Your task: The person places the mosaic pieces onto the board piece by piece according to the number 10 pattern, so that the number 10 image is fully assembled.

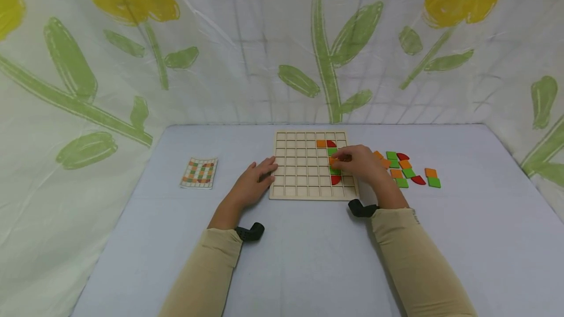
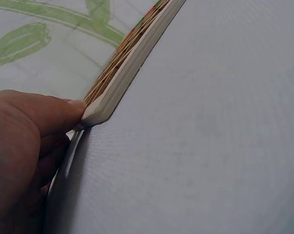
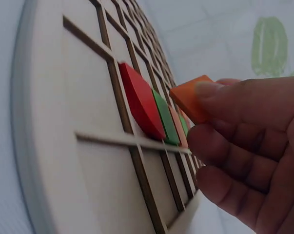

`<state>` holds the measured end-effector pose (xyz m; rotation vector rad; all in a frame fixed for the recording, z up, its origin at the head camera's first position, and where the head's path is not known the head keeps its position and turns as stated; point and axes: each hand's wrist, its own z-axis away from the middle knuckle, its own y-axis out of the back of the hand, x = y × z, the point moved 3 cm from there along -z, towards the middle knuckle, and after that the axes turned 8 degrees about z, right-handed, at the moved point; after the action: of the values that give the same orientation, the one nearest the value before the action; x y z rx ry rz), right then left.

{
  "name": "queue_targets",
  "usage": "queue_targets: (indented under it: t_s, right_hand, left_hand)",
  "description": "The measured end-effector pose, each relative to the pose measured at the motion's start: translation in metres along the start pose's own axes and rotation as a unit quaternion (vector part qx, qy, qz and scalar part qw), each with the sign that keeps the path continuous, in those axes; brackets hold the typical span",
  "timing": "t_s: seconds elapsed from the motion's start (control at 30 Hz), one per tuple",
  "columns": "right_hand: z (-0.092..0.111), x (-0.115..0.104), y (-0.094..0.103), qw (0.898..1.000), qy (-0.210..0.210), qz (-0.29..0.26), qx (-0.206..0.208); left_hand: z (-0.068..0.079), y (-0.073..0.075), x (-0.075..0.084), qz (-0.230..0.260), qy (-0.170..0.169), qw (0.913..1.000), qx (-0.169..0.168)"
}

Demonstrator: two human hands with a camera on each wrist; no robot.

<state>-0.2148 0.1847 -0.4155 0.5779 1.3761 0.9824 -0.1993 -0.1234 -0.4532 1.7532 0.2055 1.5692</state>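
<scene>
Pale tabletop: right hand pinches orange tile, tilted, corner toward board; left hand, fingers relaxed, touches board edge.

head cam: above, faces forward-down, farthest, whole grid board in view | left wrist: low, close, tilted, past left hand along board edge | right wrist: low, close, tilted, past right hand across board | shared by all: board, flowered backdrop

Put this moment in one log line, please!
right grip: pinches orange tile over board | left grip: touches board's left edge | loose tiles: right of board
</scene>
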Motion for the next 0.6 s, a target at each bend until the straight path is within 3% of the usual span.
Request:
queue_targets:
  t_s: [0.37, 0.6]
  right_hand:
    - [0.0, -0.019, -0.016, 0.997, 0.067, -0.02, -0.025]
    - [0.002, -0.022, -0.02, 0.993, 0.082, -0.039, -0.073]
  left_hand:
    - [0.001, 0.0, 0.003, 0.003, -0.001, 1.0, 0.007]
    - [0.0, 0.0, 0.002, 0.003, 0.002, 1.0, 0.003]
